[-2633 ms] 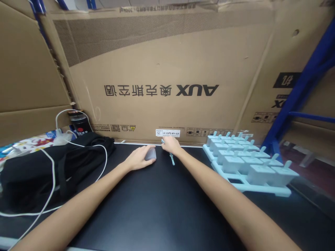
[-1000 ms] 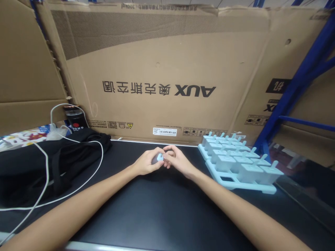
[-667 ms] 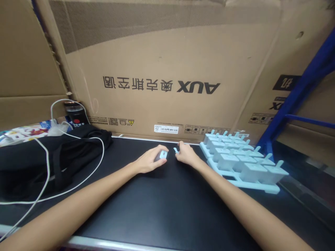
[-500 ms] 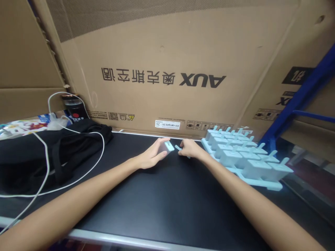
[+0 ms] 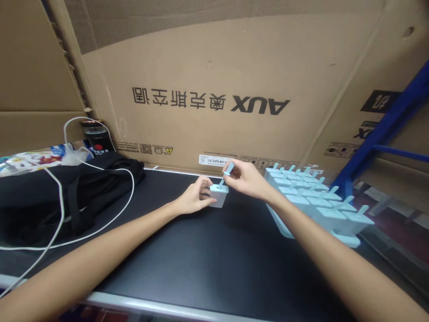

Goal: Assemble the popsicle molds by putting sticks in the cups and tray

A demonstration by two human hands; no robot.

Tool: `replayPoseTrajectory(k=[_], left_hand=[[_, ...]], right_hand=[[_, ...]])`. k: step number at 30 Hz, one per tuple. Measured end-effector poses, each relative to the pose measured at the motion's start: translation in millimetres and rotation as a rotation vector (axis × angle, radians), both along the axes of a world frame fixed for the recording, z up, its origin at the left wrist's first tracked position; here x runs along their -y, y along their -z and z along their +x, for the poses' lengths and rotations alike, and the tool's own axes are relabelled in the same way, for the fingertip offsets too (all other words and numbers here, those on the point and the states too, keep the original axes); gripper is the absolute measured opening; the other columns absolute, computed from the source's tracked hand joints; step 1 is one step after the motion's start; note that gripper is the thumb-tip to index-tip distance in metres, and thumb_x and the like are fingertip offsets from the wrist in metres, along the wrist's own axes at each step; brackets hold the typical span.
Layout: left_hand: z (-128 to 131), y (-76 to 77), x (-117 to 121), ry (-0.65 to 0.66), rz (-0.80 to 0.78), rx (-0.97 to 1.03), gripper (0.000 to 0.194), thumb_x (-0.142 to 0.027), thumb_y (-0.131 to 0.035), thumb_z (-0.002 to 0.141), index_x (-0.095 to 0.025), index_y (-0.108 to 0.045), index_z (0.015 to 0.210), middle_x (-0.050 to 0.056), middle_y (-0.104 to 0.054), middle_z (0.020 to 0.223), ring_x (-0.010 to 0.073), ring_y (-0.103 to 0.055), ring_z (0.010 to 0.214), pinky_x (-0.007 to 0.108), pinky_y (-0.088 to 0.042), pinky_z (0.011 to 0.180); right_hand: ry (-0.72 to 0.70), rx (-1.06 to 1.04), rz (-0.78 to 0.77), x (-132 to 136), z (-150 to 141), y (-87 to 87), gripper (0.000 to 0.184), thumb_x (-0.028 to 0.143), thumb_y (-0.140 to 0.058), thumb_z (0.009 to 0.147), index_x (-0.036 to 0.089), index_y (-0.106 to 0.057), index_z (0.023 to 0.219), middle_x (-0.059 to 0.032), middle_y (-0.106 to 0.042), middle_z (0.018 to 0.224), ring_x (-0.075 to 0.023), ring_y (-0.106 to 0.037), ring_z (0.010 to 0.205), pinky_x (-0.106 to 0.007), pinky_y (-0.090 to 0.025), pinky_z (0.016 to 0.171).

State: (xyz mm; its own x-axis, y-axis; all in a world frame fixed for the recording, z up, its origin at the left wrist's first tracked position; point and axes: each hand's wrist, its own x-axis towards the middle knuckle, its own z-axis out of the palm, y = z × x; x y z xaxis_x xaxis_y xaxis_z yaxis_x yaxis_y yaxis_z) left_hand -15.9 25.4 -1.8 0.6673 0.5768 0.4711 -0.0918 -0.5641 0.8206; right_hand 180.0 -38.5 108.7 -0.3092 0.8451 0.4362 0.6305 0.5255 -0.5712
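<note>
My left hand point(image 5: 197, 197) grips a single popsicle mold point(image 5: 218, 199), a small translucent cup with a light-blue top, held upright near the middle of the black table. Just above it, my right hand point(image 5: 244, 178) pinches a light-blue popsicle stick point(image 5: 229, 169). The stick slants, and its lower end meets the slot in the mold's top; how deep it sits I cannot tell. To the right stands a light-blue popsicle mold tray point(image 5: 348, 239) with several molds in rows, sticks pointing up. My right forearm hides part of the tray.
A black bag point(image 5: 97, 197) with a white cable point(image 5: 132, 183) across it lies on the left, beside a dark jar point(image 5: 97, 136). Large cardboard point(image 5: 208, 134) walls the back of the black table point(image 5: 187, 259). A blue metal frame point(image 5: 385, 129) rises at the right.
The popsicle mold has turned from tilted to upright in my left hand. My right hand has risen, bringing the stick over the mold with its lower end at the slot.
</note>
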Motion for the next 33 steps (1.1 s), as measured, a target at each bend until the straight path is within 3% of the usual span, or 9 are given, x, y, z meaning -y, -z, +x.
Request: replayPoseTrajectory(k=[6,9,12,16,19,22,28,30,33], left_hand=[[-1.0,0.7,-2.5,-0.02,0.03,-0.001,0.047,-0.03,-0.074,0.079,-0.019,-0.039,0.107,0.006,-0.061,0.096,0.0188,-0.069,0.087,0.031,-0.061,0.071],[12.0,-6.4,3.9,-0.034,0.071,0.038,0.047,-0.032,-0.076,0.077,-0.018,-0.041,0.107,0.008,-0.061,0.103,0.0188,-0.069,0.088,0.029,-0.061,0.069],[46.6,-18.8,19.8,-0.026,0.125,0.121,0.05,-0.034,-0.077,0.076,-0.019,-0.042,0.108,0.008,-0.061,0.106,0.0181,-0.068,0.09,0.028,-0.062,0.068],[117.1,-29.3,48.7,0.074,0.222,0.208,0.048,-0.036,-0.076,0.077,-0.02,-0.046,0.111,0.005,-0.062,0.099,0.0167,-0.067,0.091,0.028,-0.061,0.072],[164.0,-27.1,66.8,0.115,0.287,0.161,0.047,-0.041,-0.072,0.08,-0.019,-0.047,0.114,0.006,-0.064,0.097,0.0173,-0.067,0.092,0.03,-0.059,0.079],[186.8,-21.3,76.6,0.077,0.369,0.018,0.046,-0.043,-0.071,0.082,-0.021,-0.048,0.116,0.005,-0.067,0.1,0.018,-0.068,0.094,0.032,-0.055,0.085],[167.3,-15.8,76.4,0.062,0.439,-0.272,0.049,-0.04,-0.059,0.091,-0.03,-0.038,0.134,0.001,-0.067,0.114,0.0187,-0.065,0.105,0.032,-0.051,0.088],[151.5,-14.7,74.3,0.091,0.493,-0.34,0.052,-0.039,-0.056,0.093,-0.031,-0.034,0.139,0.002,-0.065,0.12,0.0188,-0.062,0.112,0.033,-0.05,0.091],[122.7,-13.1,71.2,0.131,0.617,-0.42,0.042,-0.039,-0.052,0.094,-0.027,-0.044,0.133,0.005,-0.062,0.123,0.0199,-0.057,0.116,0.034,-0.049,0.094]], right_hand=[[-0.075,0.338,-0.015,-3.9,6.0,6.1,0.013,0.023,-0.057,0.078,0.017,-0.061,0.089,-0.0008,-0.06,0.073,-0.0135,-0.053,0.064,-0.024,-0.039,0.06],[-0.088,0.488,0.032,4.5,16.2,-7.0,0.027,0.03,-0.066,0.076,0.016,-0.064,0.099,-0.006,-0.062,0.091,-0.017,-0.056,0.078,-0.026,-0.04,0.067],[-0.046,0.613,0.012,24.5,39.5,-36.4,0.023,0.031,-0.066,0.077,0.018,-0.067,0.096,-0.0044,-0.063,0.088,-0.0157,-0.057,0.075,-0.025,-0.04,0.065],[0.098,0.693,-0.188,60.4,88.0,-71.5,0.023,0.038,-0.071,0.071,0.022,-0.07,0.089,0.0005,-0.063,0.071,-0.0125,-0.057,0.06,-0.023,-0.038,0.055],[0.16,0.726,-0.3,84.6,123.2,-74.9,0.023,0.037,-0.074,0.068,0.023,-0.071,0.085,0.0004,-0.063,0.066,-0.0128,-0.058,0.055,-0.023,-0.039,0.052],[0.173,0.732,-0.324,98.0,146.3,-60.2,0.017,0.029,-0.073,0.071,0.021,-0.071,0.086,-0.0021,-0.066,0.067,-0.014,-0.06,0.057,-0.024,-0.042,0.053],[0.193,0.707,-0.285,92.7,164.1,-27.3,0.018,0.02,-0.071,0.075,0.018,-0.072,0.092,-0.0066,-0.069,0.073,-0.0157,-0.063,0.064,-0.026,-0.045,0.059],[0.202,0.71,-0.306,91.7,166.1,-28.1,0.018,0.022,-0.073,0.074,0.019,-0.073,0.092,-0.0053,-0.068,0.072,-0.0154,-0.063,0.063,-0.026,-0.046,0.059],[0.276,0.661,-0.251,97.6,165.9,-39.3,0.029,0.032,-0.08,0.068,0.019,-0.073,0.093,-0.0074,-0.07,0.079,-0.0147,-0.065,0.068,-0.025,-0.044,0.061]])
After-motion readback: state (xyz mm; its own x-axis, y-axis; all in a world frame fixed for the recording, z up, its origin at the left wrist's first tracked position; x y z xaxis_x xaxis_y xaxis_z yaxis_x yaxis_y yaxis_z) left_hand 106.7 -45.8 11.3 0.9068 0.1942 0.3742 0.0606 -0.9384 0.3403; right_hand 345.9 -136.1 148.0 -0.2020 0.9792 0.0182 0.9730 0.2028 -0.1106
